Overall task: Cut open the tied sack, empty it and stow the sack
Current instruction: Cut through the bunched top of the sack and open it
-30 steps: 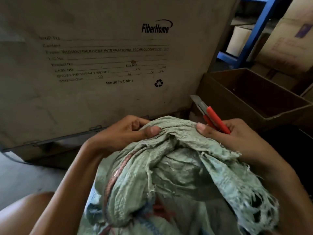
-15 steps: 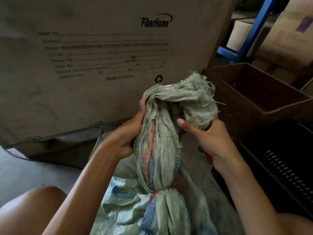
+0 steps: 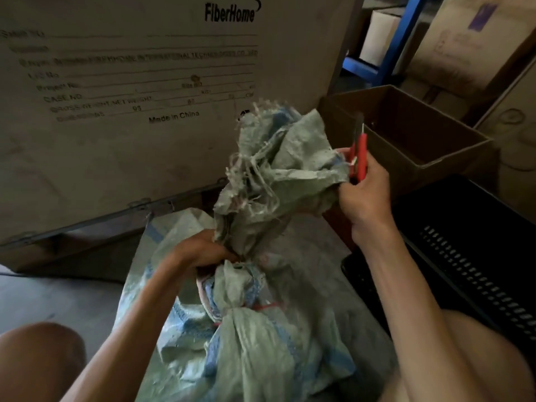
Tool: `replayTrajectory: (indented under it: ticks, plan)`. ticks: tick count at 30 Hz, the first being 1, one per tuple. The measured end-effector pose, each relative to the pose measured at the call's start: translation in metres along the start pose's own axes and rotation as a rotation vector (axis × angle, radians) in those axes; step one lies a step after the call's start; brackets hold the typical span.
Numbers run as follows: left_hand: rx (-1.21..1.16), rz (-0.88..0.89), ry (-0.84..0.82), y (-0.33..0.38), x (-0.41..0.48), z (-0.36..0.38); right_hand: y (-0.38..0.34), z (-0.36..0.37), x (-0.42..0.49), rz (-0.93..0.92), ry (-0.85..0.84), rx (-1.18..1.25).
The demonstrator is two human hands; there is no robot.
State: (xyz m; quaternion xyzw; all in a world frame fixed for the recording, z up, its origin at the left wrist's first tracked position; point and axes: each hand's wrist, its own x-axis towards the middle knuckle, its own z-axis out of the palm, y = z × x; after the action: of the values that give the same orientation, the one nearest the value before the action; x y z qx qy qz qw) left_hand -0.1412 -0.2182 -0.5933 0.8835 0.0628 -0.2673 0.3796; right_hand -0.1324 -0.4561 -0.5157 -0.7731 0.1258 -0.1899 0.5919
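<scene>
Our left hand (image 3: 200,250) is clenched around the neck of the woven sack (image 3: 255,338), just above the red tie (image 3: 265,306) that still binds it. Our right hand (image 3: 364,195) pinches the frayed sack top (image 3: 278,163) together with a red utility knife (image 3: 359,153), whose blade points upward. The sack stands between our knees on another flattened sack (image 3: 162,236). Behind it stands a big FiberHome carton (image 3: 130,111); to the right sit an open cardboard box (image 3: 406,132) and a black crate (image 3: 470,256).
</scene>
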Motion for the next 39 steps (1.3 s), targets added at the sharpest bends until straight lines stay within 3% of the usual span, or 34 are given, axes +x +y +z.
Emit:
replayTrajectory:
  ticks: [4, 8, 11, 13, 18, 23, 30, 36, 39]
  plan:
    - [-0.242, -0.071, 0.051, -0.006, 0.0, 0.004, 0.005, 0.007, -0.003, -0.017, -0.126, -0.129]
    - [-0.694, -0.221, 0.115, -0.006, 0.008, 0.005, 0.011, 0.021, -0.011, 0.027, -0.173, -0.172]
    - [-0.794, -0.222, 0.205, -0.009, 0.018, 0.004, 0.019, 0.026, -0.016, 0.047, -0.18, -0.235]
    - [-0.694, -0.205, 0.277, -0.002, 0.012, 0.002, 0.026, 0.025, -0.018, 0.048, -0.173, -0.31]
    - [-0.104, -0.114, 0.463, 0.003, 0.014, 0.01, 0.064, 0.018, -0.02, 0.124, -0.169, -0.516]
    - [0.167, -0.04, 0.386, 0.011, 0.022, 0.035, 0.139, 0.009, -0.035, 0.151, -0.207, -0.635]
    - [0.326, -0.006, 0.305, 0.01, 0.024, 0.052, 0.217, -0.016, -0.047, 0.288, -0.357, -0.96]
    - [0.251, -0.018, 0.298, -0.003, 0.024, 0.043, 0.262, -0.016, -0.053, 0.4, -0.378, -1.072]
    - [0.194, -0.013, 0.293, -0.012, 0.025, 0.038, 0.27, -0.013, -0.046, 0.356, -0.364, -1.105]
